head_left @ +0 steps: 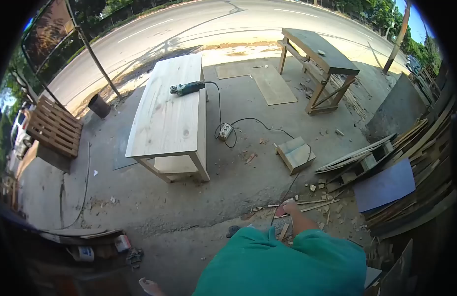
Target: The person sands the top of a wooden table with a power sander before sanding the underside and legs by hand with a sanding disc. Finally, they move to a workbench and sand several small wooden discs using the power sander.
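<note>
My right hand [290, 206] reaches out past the green shirt [277, 269], its fingers closed on a small dark red piece [280, 211] whose kind I cannot make out. Under it are wood scraps and a dark cord on the ground. Low at the left edge of my body hangs my left hand [149, 286], partly cut off by the frame, loosely open with nothing visible in it. Farther ahead stands a pale wooden table [164, 123]. On its top lies a green angle grinder [188, 89], its cord running down to an outlet box [225, 131] on the concrete.
A small wooden stool-like block [295, 154] sits ahead to the right. Beyond it stands a dark workbench [319, 52]. Stacked boards [411, 197] line the right side. A pallet [54, 126] and a bucket [98, 106] are at left. Offcuts [312, 202] litter the ground.
</note>
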Motion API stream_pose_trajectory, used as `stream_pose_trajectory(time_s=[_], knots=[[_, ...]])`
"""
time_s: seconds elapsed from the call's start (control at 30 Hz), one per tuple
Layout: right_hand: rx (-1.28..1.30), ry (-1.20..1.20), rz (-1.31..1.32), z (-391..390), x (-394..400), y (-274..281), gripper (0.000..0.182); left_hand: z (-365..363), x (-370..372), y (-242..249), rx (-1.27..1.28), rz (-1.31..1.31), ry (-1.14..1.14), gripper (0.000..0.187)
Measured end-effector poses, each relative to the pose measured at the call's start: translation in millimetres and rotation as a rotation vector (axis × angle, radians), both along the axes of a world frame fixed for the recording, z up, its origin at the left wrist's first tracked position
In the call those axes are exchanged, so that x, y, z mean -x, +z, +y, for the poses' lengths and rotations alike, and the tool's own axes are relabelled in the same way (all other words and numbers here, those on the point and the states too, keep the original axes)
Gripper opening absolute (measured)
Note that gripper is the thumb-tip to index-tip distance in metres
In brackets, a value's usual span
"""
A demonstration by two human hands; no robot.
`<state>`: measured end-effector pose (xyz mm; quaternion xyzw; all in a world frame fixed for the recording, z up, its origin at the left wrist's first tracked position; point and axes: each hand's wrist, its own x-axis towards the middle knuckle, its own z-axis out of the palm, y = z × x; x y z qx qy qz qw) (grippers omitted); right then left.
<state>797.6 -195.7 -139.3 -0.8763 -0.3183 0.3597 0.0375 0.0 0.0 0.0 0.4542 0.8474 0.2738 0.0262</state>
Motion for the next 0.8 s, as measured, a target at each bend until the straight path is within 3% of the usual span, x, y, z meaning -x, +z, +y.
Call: stream_pose_trajectory(time_s=[0.07,0.1,0.17,0.2,0.27,0.37,0.43,0.5,0.6,0.63,0.7,0.73,0.8], knots=[[-0.185,-0.114,0.080,-1.4,49.3,6.9,0.049,40.4,26.6,14.6,-0.060,0.017,-0.227,0.020],[-0.245,-0.298,0.124,7.6,-61.0,48.5,0.050,63.7,-87.2,-30.7,-0.014,-0.074,-0.273,0.021],[-0.373,-0.676,0.409,27.0,-38.5,79.6,0.055,99.7,-97.0,-24.3,0.078,-0.057,-0.361,0.021],[-0.378,-0.824,0.592,40.1,-30.7,100.9,0.065,112.6,-106.9,-15.3,0.196,-0.051,-0.340,0.021],[-0.466,-0.818,0.701,65.0,-31.9,125.3,0.078,132.7,-145.6,-4.2,0.431,-0.057,-0.283,0.024],[-0.539,-0.733,0.762,119.9,-37.1,166.3,0.088,171.8,-161.9,-45.1,0.374,-0.072,-0.268,0.024],[-0.584,-0.665,0.751,159.7,-50.7,167.0,0.090,203.9,-187.8,-48.1,0.377,-0.613,-0.045,0.027],[-0.643,-0.585,0.730,208.7,-67.6,156.7,0.090,223.2,-211.9,-54.1,0.458,-0.513,-0.082,0.031],[-0.602,-0.638,0.814,292.4,-86.4,146.5,0.073,284.3,-217.4,-101.6,0.419,-0.685,0.093,0.035],[-0.573,-0.638,0.868,326.2,-89.5,155.8,0.066,297.3,-223.0,-106.7,0.403,-0.617,0.027,0.035],[-0.510,-0.657,0.969,385.4,-92.3,188.5,0.055,315.7,-249.4,-72.1,0.409,-0.586,-0.058,0.034],[-0.496,-0.636,0.975,418.3,-95.9,211.1,0.052,326.7,-285.0,-21.1,0.415,-0.635,-0.083,0.034],[-0.473,-0.603,0.992,487.0,-101.1,252.8,0.049,358.5,-299.4,-19.7,0.308,-1.039,0.165,0.038]])
